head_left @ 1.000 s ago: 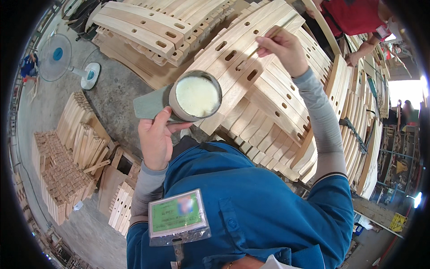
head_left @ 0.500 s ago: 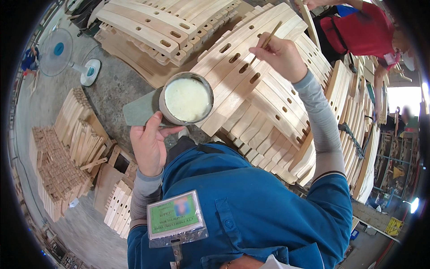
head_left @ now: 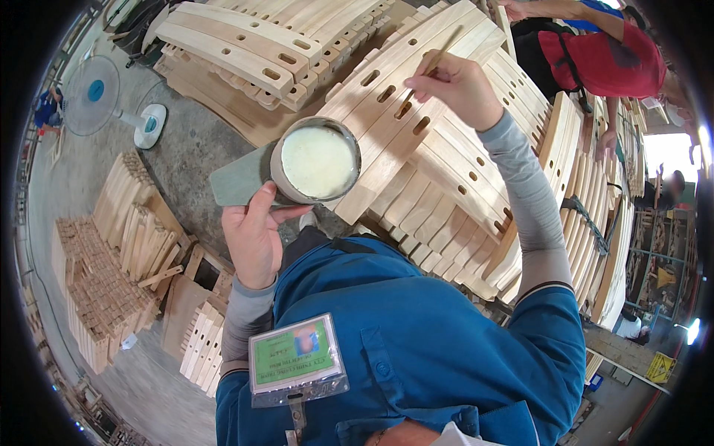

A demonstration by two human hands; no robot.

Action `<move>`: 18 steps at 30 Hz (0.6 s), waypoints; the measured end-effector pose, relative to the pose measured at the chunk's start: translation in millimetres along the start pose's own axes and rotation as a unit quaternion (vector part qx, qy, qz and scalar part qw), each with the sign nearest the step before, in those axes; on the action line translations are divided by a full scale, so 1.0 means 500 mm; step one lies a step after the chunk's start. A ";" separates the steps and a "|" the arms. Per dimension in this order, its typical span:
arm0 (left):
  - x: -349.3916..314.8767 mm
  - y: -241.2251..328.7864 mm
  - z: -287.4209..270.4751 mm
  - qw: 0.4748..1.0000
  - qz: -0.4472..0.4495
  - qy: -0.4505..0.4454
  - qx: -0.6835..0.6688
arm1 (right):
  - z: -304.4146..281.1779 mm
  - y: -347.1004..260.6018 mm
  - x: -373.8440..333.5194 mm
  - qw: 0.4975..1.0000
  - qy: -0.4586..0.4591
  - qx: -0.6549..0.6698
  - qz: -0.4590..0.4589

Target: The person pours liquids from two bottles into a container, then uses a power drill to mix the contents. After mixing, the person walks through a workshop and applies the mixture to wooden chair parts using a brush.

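Observation:
My left hand (head_left: pixel 254 241) grips a round cup (head_left: pixel 280 175) of pale cream liquid (head_left: pixel 318 162). A flat grey-green piece (head_left: pixel 236 181) juts out from the cup's left side; whether it is joined to the cup I cannot tell. My right hand (head_left: pixel 462 91) pinches a thin brush-like stick (head_left: pixel 448 49), tilted, its lower end at a slot (head_left: pixel 403 110) in a pale wooden slat (head_left: pixel 372 141). That slot looks yellowish inside. Other slotted slats lie side by side in the same stack, under and beyond my right hand.
Another stack of slotted slats (head_left: pixel 238 44) stands at the far left. A standing fan (head_left: pixel 151 125) is on the floor (head_left: pixel 178 111), with piled wood pieces (head_left: pixel 104 275) nearer left. A person in a red shirt (head_left: pixel 606 63) is at the far right, beside upright slats (head_left: pixel 587 201).
My right hand has shifted slightly left, bringing the stick's lower end to the slot. The cup has moved a little right. The person in red has shifted, one arm lower.

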State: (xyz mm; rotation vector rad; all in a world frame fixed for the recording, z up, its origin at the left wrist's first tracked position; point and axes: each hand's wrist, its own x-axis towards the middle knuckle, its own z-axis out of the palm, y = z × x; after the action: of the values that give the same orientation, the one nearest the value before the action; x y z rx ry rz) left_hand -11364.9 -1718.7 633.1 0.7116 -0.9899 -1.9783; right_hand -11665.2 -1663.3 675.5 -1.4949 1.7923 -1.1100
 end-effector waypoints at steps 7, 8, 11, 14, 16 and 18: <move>0.001 0.021 0.021 1.000 0.011 -0.012 0.024 | -0.067 -0.083 -0.063 0.995 0.049 0.064 -0.066; 0.001 0.021 0.021 0.999 0.011 -0.014 0.027 | -0.055 -0.111 -0.084 0.988 0.054 0.124 -0.068; 0.001 0.023 0.022 0.999 0.011 -0.029 0.028 | 0.005 -0.153 -0.116 0.971 0.005 0.230 -0.072; 0.003 0.028 0.031 0.998 0.014 -0.045 0.037 | 0.044 -0.165 -0.123 0.972 -0.005 0.232 -0.042; 0.003 0.030 0.035 0.998 0.016 -0.054 0.027 | 0.059 -0.154 -0.125 0.976 0.003 0.216 -0.034; 0.003 0.030 0.033 0.998 0.017 -0.054 0.019 | 0.065 -0.143 -0.131 0.971 0.017 0.236 -0.040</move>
State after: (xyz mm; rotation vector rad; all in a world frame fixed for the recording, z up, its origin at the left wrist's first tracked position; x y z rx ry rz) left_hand -11372.1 -1719.1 654.3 0.6101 -1.1001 -1.9908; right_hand -11586.4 -1610.7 713.9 -1.2679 1.3660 -1.4841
